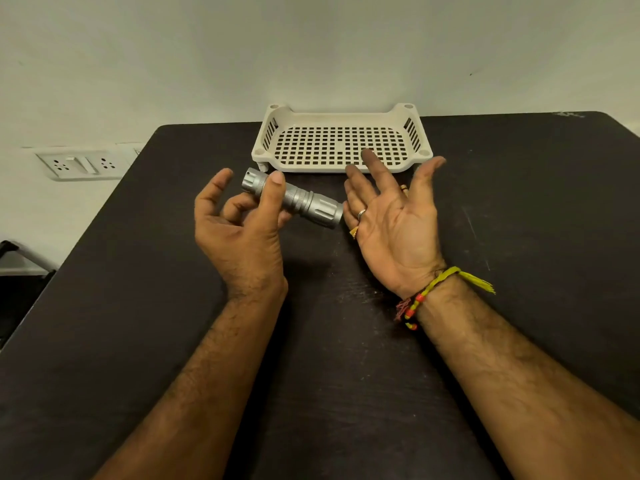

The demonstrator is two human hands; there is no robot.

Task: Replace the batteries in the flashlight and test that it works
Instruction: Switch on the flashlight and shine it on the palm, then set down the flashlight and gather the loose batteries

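A silver metal flashlight [304,202] is held level above the dark table [138,306], its wide head pointing right and its tail cap to the left. My left hand [242,230] grips its knurled body between thumb and fingers. My right hand [391,209] is held open, palm facing left, right in front of the flashlight's head, with rings on two fingers and a beaded thread band at the wrist. No batteries show anywhere in view.
A white perforated plastic tray [341,168] sits at the table's far edge against the wall, just behind my hands. A wall socket plate [81,164] is at the left, and a dark chair frame [20,268] stands beside the table's left edge.
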